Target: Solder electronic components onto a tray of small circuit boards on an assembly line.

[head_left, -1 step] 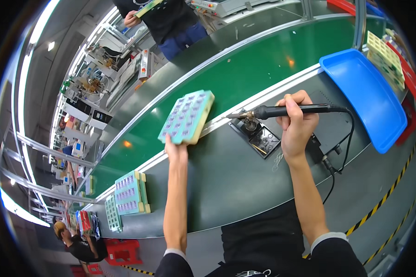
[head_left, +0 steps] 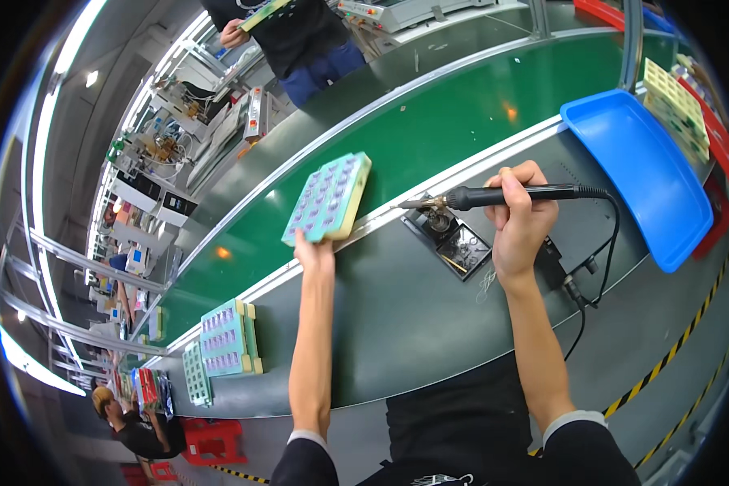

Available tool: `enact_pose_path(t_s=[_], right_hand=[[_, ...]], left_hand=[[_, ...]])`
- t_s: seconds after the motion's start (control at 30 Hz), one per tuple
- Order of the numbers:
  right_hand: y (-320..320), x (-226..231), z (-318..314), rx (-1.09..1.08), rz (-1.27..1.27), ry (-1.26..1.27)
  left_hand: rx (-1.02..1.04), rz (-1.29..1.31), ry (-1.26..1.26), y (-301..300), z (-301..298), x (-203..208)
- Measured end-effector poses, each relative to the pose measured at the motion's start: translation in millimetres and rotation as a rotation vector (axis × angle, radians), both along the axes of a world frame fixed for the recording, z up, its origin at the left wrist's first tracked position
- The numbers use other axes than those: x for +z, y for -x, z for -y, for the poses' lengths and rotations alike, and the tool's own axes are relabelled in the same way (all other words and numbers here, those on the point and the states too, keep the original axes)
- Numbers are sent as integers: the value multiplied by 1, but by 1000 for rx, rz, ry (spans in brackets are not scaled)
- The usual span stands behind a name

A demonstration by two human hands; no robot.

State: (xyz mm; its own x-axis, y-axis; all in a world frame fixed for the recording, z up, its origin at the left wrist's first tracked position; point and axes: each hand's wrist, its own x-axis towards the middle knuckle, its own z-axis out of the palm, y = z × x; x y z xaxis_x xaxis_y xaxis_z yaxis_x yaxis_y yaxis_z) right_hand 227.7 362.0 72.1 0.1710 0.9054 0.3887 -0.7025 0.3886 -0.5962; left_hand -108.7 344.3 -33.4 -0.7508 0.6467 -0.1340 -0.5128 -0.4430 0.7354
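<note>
My left hand is closed on the near edge of a teal-topped block fixture, which has a yellow base and rows of small parts on its face. It is held tilted above the near rail of the green belt. In my right hand, the fingers wrap round the black handle of a soldering iron. The iron lies almost level, its tip pointing left, over a small black soldering stand with a tray of bits. The iron's tip is apart from the fixture.
More teal fixtures lie on the dark bench at left. A blue tray and stacked pale fixtures sit at right. The green conveyor belt runs beyond the rail. Across it stands another person holding a board.
My left hand has moved slightly to the right, and the fixture has shifted and turned a little with it. My right hand and the soldering iron stay almost in place.
</note>
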Motion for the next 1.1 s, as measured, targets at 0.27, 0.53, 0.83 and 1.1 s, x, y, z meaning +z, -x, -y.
enact_pose_path(t_s=[0.27,0.53,0.83,1.1], right_hand=[[3,-6,-3,16,39,-10],[4,-1,-3,31,41,-79],[16,1,0,-72,138,-55],[13,1,-1,-88,118,-61]], left_hand=[[-269,226,-154,-24,-101,-29],[-712,319,7,-15,-50,14],[-417,317,84,-5,-84,1],[-204,-45,118,-32,-81,55]])
